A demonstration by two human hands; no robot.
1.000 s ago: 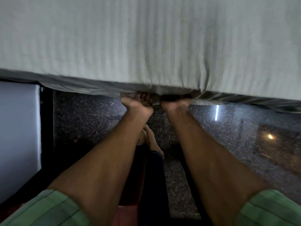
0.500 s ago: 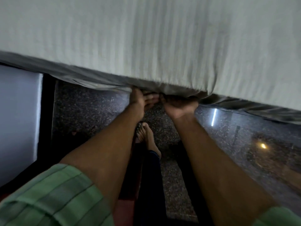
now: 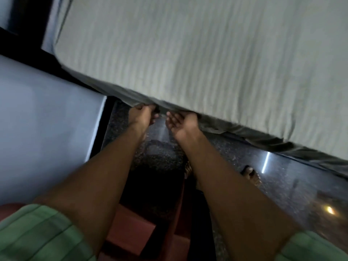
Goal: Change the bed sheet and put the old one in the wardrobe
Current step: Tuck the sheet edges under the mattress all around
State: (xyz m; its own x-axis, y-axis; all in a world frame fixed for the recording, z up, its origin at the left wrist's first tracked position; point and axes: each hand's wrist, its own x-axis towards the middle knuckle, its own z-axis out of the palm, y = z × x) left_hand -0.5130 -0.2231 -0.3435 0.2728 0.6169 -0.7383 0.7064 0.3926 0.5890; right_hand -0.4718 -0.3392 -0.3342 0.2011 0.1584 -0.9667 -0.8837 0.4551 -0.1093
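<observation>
- Nearest, both forearms come out of green striped sleeves (image 3: 35, 232) above the dark speckled stone floor (image 3: 235, 157);
- The left hand (image 3: 141, 115) and the right hand (image 3: 181, 122) are close together at the bed's near edge; the fingers curl up under the hem, probably pinching it, but their tips are hidden;
- The pale grey-green striped fabric bed sheet (image 3: 188, 53) lies flat over the bed beyond; it looks soft, light and limp, so I judge the hanging hem the best place to hold.
</observation>
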